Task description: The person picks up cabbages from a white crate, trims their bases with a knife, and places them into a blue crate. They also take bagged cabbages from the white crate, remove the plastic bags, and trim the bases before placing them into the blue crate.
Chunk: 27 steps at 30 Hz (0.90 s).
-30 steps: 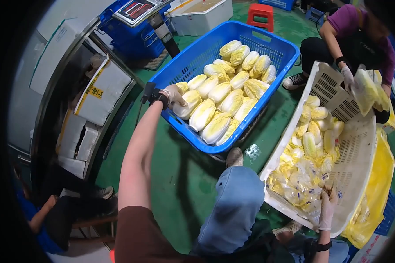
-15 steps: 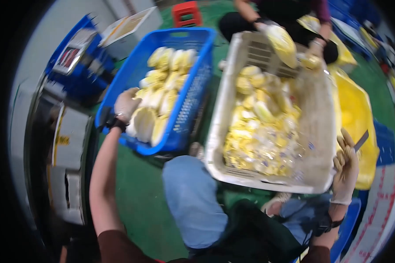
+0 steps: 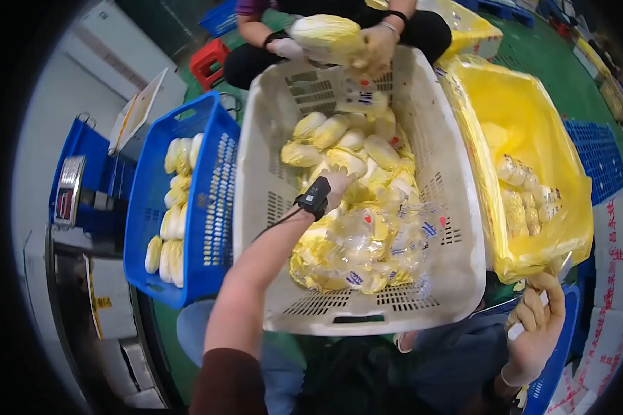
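My left hand [image 3: 338, 185], gloved with a black device strapped at the wrist, reaches into the large off-white crate [image 3: 250, 207]. Its fingers are stretched out over a pale yellow napa cabbage [image 3: 346, 162] in the heap. Around it lie more small cabbages [image 3: 301, 154], loose yellow leaves [image 3: 311, 266] and crumpled clear printed plastic bags [image 3: 394, 242]. My right hand [image 3: 536, 315], also gloved, is closed on a knife [image 3: 516, 331] with a pale handle, beside the crate's near right corner. The knife's blade points up, partly hidden by the fingers.
Left stands a blue basket [image 3: 140, 228] with rows of cabbages. Right is a box lined with yellow plastic [image 3: 567, 228], holding bagged cabbages [image 3: 516, 173]. Across the crate, a co-worker's gloved hands [image 3: 381, 48] hold a large cabbage [image 3: 325, 34]. A red stool [image 3: 209, 63] stands behind.
My left hand has left the cabbages in the blue basket and moved right into the off-white crate. The view has turned right. The knife stays in my right hand.
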Tool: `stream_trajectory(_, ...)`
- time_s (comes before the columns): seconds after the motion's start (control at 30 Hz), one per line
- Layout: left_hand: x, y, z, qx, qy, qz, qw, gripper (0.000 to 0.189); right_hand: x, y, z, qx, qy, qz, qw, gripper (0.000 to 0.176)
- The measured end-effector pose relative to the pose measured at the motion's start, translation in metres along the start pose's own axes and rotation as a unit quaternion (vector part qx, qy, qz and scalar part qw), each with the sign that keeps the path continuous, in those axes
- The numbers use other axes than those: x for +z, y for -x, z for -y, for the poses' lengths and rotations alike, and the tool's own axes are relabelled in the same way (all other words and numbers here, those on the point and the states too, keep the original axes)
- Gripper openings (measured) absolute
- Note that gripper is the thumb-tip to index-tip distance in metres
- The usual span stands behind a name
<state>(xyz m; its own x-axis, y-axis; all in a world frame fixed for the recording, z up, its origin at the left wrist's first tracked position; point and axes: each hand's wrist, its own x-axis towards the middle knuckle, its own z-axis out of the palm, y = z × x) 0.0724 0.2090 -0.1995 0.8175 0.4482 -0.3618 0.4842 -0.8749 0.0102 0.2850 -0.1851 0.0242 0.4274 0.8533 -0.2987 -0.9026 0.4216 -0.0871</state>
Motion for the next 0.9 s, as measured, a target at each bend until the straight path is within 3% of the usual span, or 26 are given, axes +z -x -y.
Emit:
stream_trajectory(0.07, 0.064, -0.046, 0.003, -0.003, -0.084, -0.093, 0.992, 0.057, 0.0, -0.001, -0.002, -0.021, -0.007, -0.016, 1.0, 0.033)
stream_trajectory(0.1, 0.08, -0.059, 0.002, -0.016, -0.061, -0.109, 0.992, 0.06, -0.003, -0.003, -0.001, -0.019, 0.01, -0.009, 1.0, 0.031)
stream_trajectory(0.17, 0.11, -0.076, 0.001, -0.07, -0.095, -0.129, 0.985, 0.034, 0.002, -0.007, -0.008, -0.021, 0.039, -0.041, 0.998, 0.031)
stream_trajectory(0.2, 0.103, -0.076, -0.007, -0.066, -0.089, -0.124, 0.986, 0.034, 0.004, -0.009, -0.011, -0.015, 0.061, -0.06, 0.996, 0.03)
stream_trajectory(0.27, 0.077, -0.07, -0.017, -0.124, -0.13, -0.019, 0.984, 0.036, 0.01, -0.021, -0.013, 0.015, 0.076, -0.053, 0.996, 0.025)
stream_trajectory(0.3, 0.066, -0.064, -0.017, -0.124, -0.129, -0.018, 0.984, 0.036, 0.013, -0.023, -0.013, 0.046, 0.089, -0.037, 0.994, 0.019)
stream_trajectory(0.37, 0.042, -0.048, -0.005, -0.154, 0.078, 0.063, 0.983, 0.066, 0.01, -0.019, -0.018, 0.032, 0.087, -0.047, 0.995, 0.025)
stream_trajectory(0.4, 0.035, -0.03, 0.003, -0.154, 0.261, -0.028, 0.953, 0.071, 0.009, -0.016, -0.021, 0.017, 0.083, -0.057, 0.995, 0.03)
stream_trajectory(0.43, 0.027, -0.018, 0.001, -0.194, 0.291, -0.098, 0.932, 0.07, 0.008, -0.013, -0.023, 0.018, 0.08, -0.047, 0.996, 0.03)
stream_trajectory(0.5, 0.016, -0.001, 0.019, -0.146, 0.569, -0.139, 0.798, 0.064, 0.01, -0.013, -0.023, -0.003, 0.065, -0.066, 0.996, 0.034)
stream_trajectory(0.53, -0.002, 0.014, 0.021, -0.105, 0.726, -0.082, 0.675, 0.06, 0.01, -0.014, -0.025, 0.009, 0.033, -0.065, 0.997, 0.033)
stream_trajectory(0.57, -0.026, 0.032, 0.019, -0.1, 0.721, -0.094, 0.679, 0.06, 0.01, -0.013, -0.028, 0.01, 0.032, -0.05, 0.998, 0.033)
stream_trajectory(0.63, -0.068, 0.07, 0.01, -0.008, 0.883, 0.006, 0.469, 0.057, 0.011, -0.011, -0.036, 0.002, 0.165, -0.066, 0.984, 0.035)
stream_trajectory(0.67, -0.1, 0.097, -0.006, 0.02, 0.883, 0.011, 0.469, 0.057, 0.015, -0.01, -0.042, 0.0, 0.166, -0.051, 0.985, 0.035)
stream_trajectory(0.73, -0.141, 0.148, -0.034, 0.054, 0.888, 0.009, 0.456, 0.055, 0.029, -0.008, -0.061, 0.0, 0.407, -0.028, 0.913, 0.04)
stream_trajectory(0.77, -0.152, 0.169, -0.047, 0.08, 0.896, 0.019, 0.436, 0.053, 0.037, -0.006, -0.073, 0.008, 0.441, 0.004, 0.898, 0.043)
stream_trajectory(0.9, -0.134, 0.235, -0.079, 0.056, 0.941, 0.023, 0.334, 0.052, 0.053, -0.006, -0.126, 0.011, 0.577, 0.052, 0.815, 0.044)
